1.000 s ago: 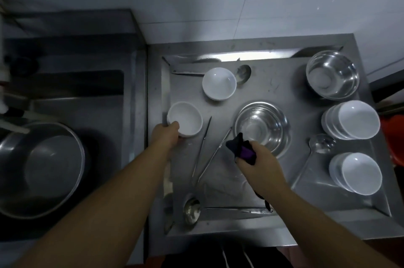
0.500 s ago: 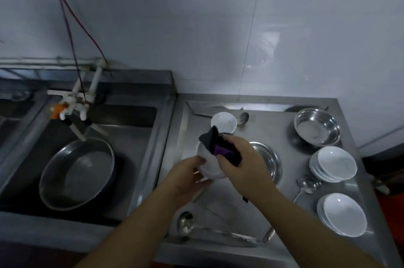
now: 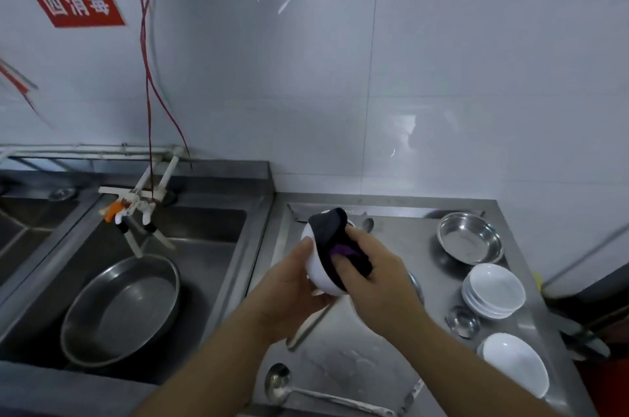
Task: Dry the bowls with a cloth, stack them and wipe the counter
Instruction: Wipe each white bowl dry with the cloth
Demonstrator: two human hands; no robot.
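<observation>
Gripping a white bowl, left hand underneath, right hand clamps cloth inside.

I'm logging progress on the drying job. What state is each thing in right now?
White bowl: lifted, held in left hand.
Dark cloth: pressed into the bowl by right hand.
Stack of white bowls: nested, upright on counter.
Steel bowl: upright, empty.
Ladle: lying flat.

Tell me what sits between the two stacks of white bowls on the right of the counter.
In the head view, a ladle's metal bowl lies between the farther stack and the nearer stack, slightly to their left.
</observation>
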